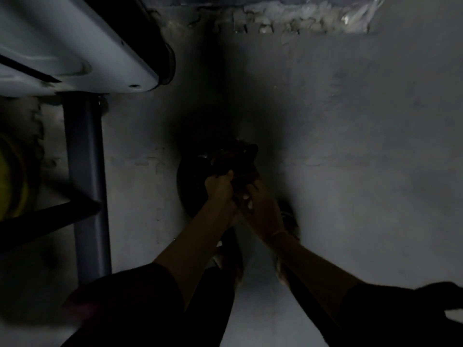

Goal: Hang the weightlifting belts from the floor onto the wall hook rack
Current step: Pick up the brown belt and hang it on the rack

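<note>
Both hands down on a dark bundle at the foot of the grey wall.

Head view: the dim light hides much. The left hand [219, 185] is curled into a fist, fingers pressed together around the top of a dark, bulky leather weightlifting belt [234, 159] bunched low in the shadowed middle of the scene. Just right of it, the right hand [258, 196] has its fingers wrapped into the same bundle. A blue-grey metal post [86, 176] stands at the left, under a pale padded bench [75, 46]. No wall hook rack shows here, so I judge the belt is gripped but not yet hung; whether other belts wait on the floor I cannot tell.
</note>
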